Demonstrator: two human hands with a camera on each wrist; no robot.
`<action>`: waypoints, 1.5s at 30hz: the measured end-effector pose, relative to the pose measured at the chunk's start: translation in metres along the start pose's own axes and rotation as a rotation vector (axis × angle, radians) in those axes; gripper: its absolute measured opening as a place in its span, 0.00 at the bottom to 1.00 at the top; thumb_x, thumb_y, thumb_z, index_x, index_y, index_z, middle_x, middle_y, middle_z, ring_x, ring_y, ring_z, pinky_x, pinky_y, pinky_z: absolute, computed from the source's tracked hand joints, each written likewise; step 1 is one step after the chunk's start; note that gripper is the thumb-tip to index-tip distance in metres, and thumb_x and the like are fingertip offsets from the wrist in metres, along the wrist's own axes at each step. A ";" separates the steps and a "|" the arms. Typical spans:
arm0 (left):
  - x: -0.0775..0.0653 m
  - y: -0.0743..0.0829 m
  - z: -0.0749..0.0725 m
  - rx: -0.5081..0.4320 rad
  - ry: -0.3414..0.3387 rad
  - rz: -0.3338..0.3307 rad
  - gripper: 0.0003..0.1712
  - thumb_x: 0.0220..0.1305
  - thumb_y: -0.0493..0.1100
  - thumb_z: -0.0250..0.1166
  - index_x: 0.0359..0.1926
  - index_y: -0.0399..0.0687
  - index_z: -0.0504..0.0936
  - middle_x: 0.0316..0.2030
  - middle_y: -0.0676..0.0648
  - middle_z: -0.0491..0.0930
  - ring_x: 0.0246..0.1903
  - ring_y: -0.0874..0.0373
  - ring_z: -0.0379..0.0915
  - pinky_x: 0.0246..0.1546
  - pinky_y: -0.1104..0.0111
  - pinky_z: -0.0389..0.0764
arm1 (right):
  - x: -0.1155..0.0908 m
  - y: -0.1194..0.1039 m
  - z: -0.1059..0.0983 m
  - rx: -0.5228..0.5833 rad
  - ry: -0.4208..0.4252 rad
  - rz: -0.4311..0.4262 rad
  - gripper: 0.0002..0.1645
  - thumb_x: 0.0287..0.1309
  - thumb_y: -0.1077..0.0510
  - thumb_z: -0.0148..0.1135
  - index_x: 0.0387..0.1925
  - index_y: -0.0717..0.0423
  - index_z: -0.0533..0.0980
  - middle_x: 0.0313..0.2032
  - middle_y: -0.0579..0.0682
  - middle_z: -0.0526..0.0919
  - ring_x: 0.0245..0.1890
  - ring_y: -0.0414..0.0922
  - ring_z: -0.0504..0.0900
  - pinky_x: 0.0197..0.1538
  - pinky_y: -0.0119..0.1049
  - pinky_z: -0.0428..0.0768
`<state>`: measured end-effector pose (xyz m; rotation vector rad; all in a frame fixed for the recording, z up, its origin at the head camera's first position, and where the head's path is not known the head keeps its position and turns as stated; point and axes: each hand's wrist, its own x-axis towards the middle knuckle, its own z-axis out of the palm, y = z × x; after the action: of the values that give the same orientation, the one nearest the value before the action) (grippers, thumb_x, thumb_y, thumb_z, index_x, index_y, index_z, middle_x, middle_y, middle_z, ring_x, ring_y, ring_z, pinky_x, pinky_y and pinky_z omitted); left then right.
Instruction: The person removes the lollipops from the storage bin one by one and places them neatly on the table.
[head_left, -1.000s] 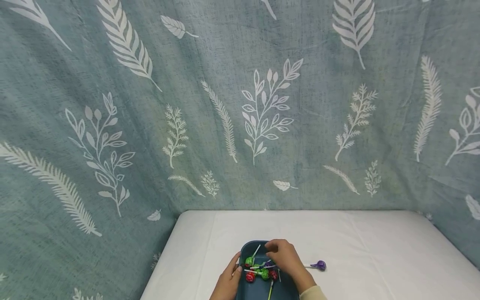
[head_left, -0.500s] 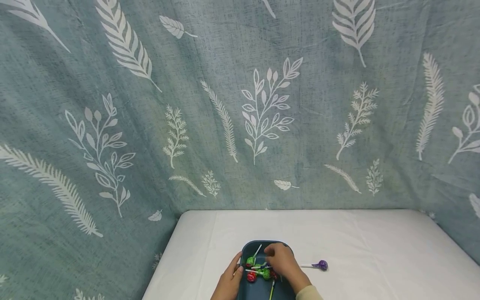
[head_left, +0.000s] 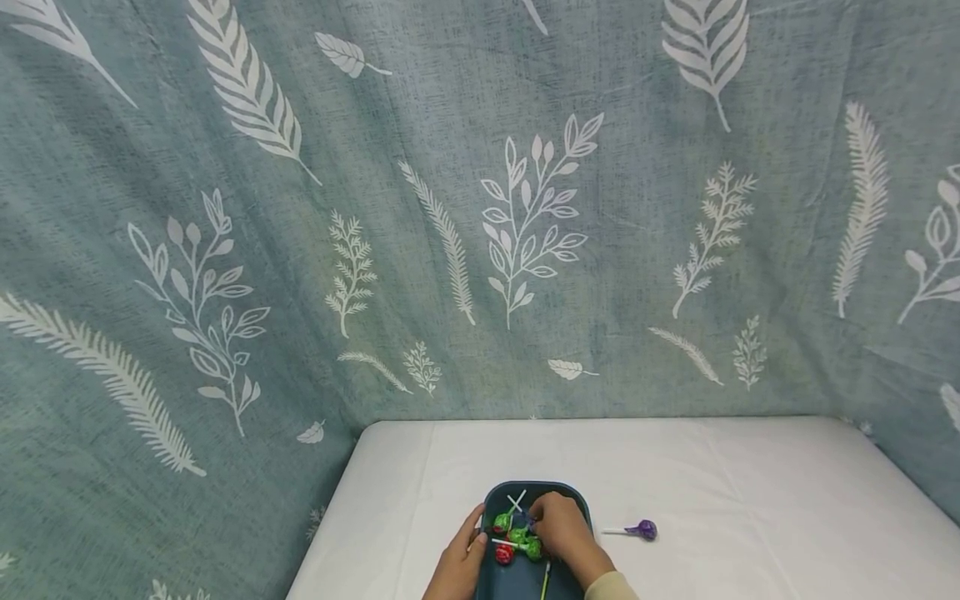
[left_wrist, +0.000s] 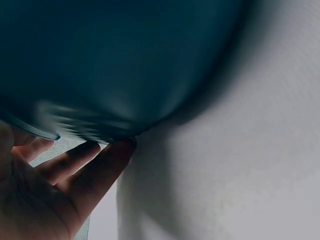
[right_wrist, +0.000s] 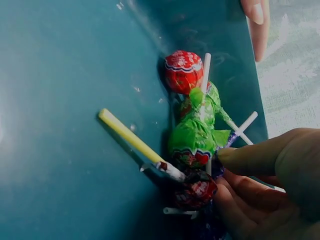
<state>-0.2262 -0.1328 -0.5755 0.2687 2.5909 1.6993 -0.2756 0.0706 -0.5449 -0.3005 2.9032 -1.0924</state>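
A dark blue tray point(head_left: 517, 585) lies on the table with several wrapped lollipops in it. My left hand point(head_left: 459, 557) grips its left rim, thumb on top, fingers against the outer wall in the left wrist view. Inside the tray my right hand point(head_left: 564, 529) pinches a purple lollipop point(right_wrist: 220, 169) between thumb and fingers; much of it is hidden. Close by the fingertips lie green lollipops point(right_wrist: 190, 142), a dark red lollipop point(right_wrist: 197, 192) with a yellow stick point(right_wrist: 129, 137), and a bright red lollipop point(right_wrist: 183, 70).
Another purple lollipop point(head_left: 643, 530) lies on the white tablecloth point(head_left: 720, 492), to the right of the tray. Behind the table hangs a blue-green curtain point(head_left: 450, 125) with white leaf prints.
My right hand has moved slightly down and deeper into the tray. A white stick now crosses another near the tray's far left corner. The left hand stays on the rim.
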 end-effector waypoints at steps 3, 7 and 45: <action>-0.001 0.001 0.000 0.004 -0.003 0.001 0.28 0.79 0.42 0.52 0.74 0.39 0.64 0.53 0.32 0.81 0.52 0.36 0.79 0.52 0.38 0.74 | -0.002 0.000 0.001 -0.014 0.006 -0.036 0.07 0.51 0.71 0.70 0.34 0.63 0.86 0.32 0.54 0.87 0.33 0.48 0.84 0.41 0.50 0.83; -0.002 0.002 0.000 0.018 -0.002 -0.005 0.28 0.79 0.42 0.52 0.74 0.40 0.64 0.54 0.31 0.81 0.53 0.36 0.79 0.53 0.39 0.74 | -0.003 0.000 0.003 -0.032 0.000 -0.080 0.07 0.51 0.71 0.70 0.33 0.61 0.86 0.32 0.53 0.87 0.33 0.47 0.84 0.40 0.49 0.83; -0.002 0.003 0.000 0.029 -0.001 0.000 0.28 0.79 0.43 0.52 0.75 0.41 0.64 0.54 0.33 0.81 0.54 0.37 0.78 0.54 0.38 0.73 | -0.003 0.002 -0.008 0.044 0.083 -0.131 0.09 0.48 0.63 0.73 0.35 0.56 0.85 0.32 0.49 0.85 0.29 0.42 0.77 0.38 0.45 0.79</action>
<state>-0.2240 -0.1320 -0.5729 0.2701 2.6169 1.6617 -0.2735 0.0776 -0.5402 -0.4607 2.9630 -1.2137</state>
